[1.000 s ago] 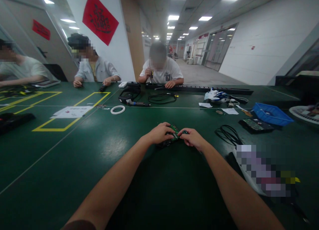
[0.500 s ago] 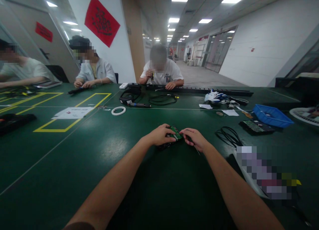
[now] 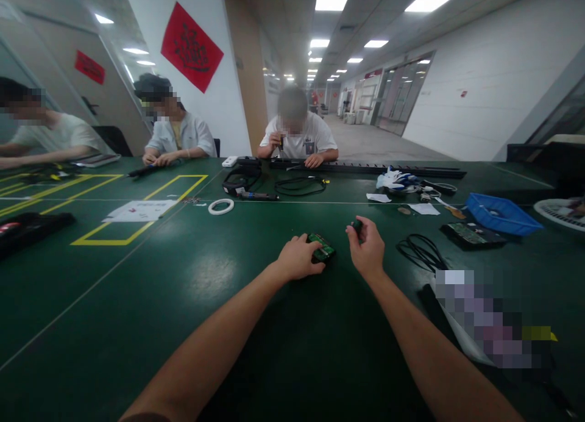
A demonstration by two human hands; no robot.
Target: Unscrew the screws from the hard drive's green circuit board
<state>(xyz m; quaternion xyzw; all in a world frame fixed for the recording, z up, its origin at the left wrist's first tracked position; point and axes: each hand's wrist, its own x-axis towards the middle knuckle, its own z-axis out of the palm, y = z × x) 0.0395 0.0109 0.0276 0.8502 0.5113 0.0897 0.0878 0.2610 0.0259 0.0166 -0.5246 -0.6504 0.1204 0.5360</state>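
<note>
A small black device with a bare green circuit board (image 3: pixel 323 246) lies on the green table in front of me. My left hand (image 3: pixel 299 257) is closed around its near left side, fingers on the top edge and thumb along the near edge. To the right of the board and apart from it, my right hand (image 3: pixel 367 245) is raised with thumb and fingers pinched. A small dark object (image 3: pixel 357 225) shows between those fingertips; its kind cannot be made out.
To the right lie a coiled black cable (image 3: pixel 420 251), another board (image 3: pixel 473 234) and a blue tray (image 3: pixel 503 214). A roll of white tape (image 3: pixel 221 206) and a paper sheet (image 3: pixel 137 211) are to the left. Across the table a person (image 3: pixel 299 129) works over long black strips; two others sit left.
My right hand has moved off the board, up and to the right, and turned. The thin rod that stuck out below it no longer shows. My left hand stays on the device.
</note>
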